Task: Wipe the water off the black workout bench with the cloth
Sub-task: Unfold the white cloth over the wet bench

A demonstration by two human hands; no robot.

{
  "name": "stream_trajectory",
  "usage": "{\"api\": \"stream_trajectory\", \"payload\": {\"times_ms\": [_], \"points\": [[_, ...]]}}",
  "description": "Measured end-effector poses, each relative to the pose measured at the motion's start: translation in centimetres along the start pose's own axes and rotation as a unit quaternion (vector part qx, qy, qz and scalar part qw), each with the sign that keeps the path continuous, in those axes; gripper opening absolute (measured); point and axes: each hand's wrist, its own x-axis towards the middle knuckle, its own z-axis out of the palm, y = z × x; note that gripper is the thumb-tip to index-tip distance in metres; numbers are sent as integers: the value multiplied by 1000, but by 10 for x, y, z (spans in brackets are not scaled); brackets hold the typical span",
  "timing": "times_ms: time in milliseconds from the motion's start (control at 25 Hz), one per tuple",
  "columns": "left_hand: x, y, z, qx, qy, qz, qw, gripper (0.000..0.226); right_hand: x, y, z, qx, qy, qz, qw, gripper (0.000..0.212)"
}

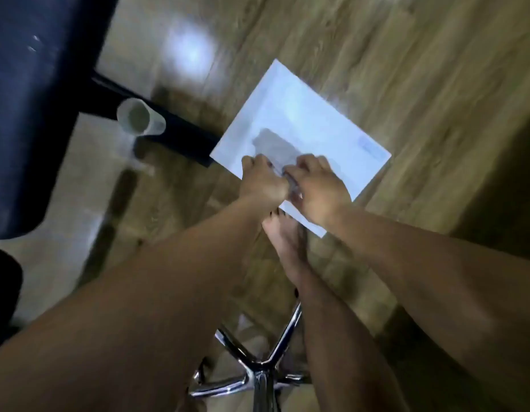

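The black workout bench (29,114) fills the left edge, with a few small bright specks on its pad near the top. A thin grey cloth (275,145) lies on a white sheet (317,120) on the wooden floor. Both of my hands reach down to the cloth's near edge. My left hand (262,181) has its fingers curled on the cloth. Touching it on the right, my right hand (317,188) pinches the same edge. The picture is blurred, so the exact grip is hard to make out.
A clear plastic cup (139,117) stands on the floor by the bench's black base bar (180,138). My bare foot (287,245) is just below the hands. A chrome stool base (257,364) sits at the bottom middle.
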Motion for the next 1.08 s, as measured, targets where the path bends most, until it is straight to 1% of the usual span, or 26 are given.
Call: {"api": "stream_trajectory", "payload": {"times_ms": [80, 120, 200, 240, 280, 320, 360, 400, 480, 600, 640, 720, 760, 800, 840, 880, 920, 960, 1000, 1040, 1080], "points": [[2, -11, -2, 29, -10, 46, 998, 39, 14, 0, 2, 1, 20, 20, 1000, 35], [-2, -17, -7, 7, -25, 51, 998, 42, 16, 0, -1, 24, 23, 41, 999, 31], [-14, -21, -25, -113, -67, -4, 991, 43, 16, -13, -18, 133, 49, 91, 986, 20], [-28, -20, -37, -193, -91, -48, 976, 37, 4, -29, -30, 188, 69, 121, 972, 12], [-44, -16, -51, -284, -117, -83, 948, 29, -9, -49, -42, 249, 95, 135, 954, 3], [-65, -12, -65, -363, -127, -90, 919, 22, -27, -74, -55, 304, 108, 150, 935, 6], [-85, -12, -77, -420, -125, -77, 896, 19, -47, -102, -67, 356, 112, 155, 915, 12], [-108, -14, -92, -460, -107, -59, 879, 20, -66, -130, -81, 410, 109, 159, 892, 17], [-157, -29, -118, -496, -55, -9, 866, 26, -102, -178, -104, 497, 90, 154, 849, 21], [-233, -87, -167, -551, 14, 66, 832, 26, -136, -246, -127, 574, 27, 119, 810, 23], [-256, -114, -185, -564, 55, 69, 821, 29, -143, -273, -129, 593, -1, 115, 797, 27], [-297, -173, -218, -590, 140, 47, 794, 39, -149, -333, -123, 607, -44, 125, 784, 30], [-317, -203, -230, -606, 170, 30, 777, 48, -148, -362, -114, 625, -64, 133, 767, 30], [-333, -227, -237, -622, 185, 21, 761, 57, -146, -387, -106, 658, -92, 142, 734, 25], [-347, -249, -240, -636, 188, 25, 748, 65, -145, -411, -97, 689, -134, 155, 695, 12], [-362, -273, -239, -646, 188, 36, 739, 69, -145, -441, -86, 697, -179, 171, 673, 10], [-374, -292, -234, -654, 178, 47, 734, 69, -149, -465, -75, 678, -222, 179, 678, 28], [-385, -310, -227, -667, 167, 51, 724, 69, -156, -488, -64, 643, -254, 181, 699, 34], [-394, -327, -218, -692, 158, 53, 702, 71, -164, -507, -53, 606, -268, 174, 728, 32], [-403, -344, -209, -728, 152, 59, 666, 75, -172, -523, -42, 575, -287, 165, 748, 28], [-411, -358, -200, -766, 150, 68, 621, 76, -180, -535, -32, 549, -313, 152, 760, 27]]}}
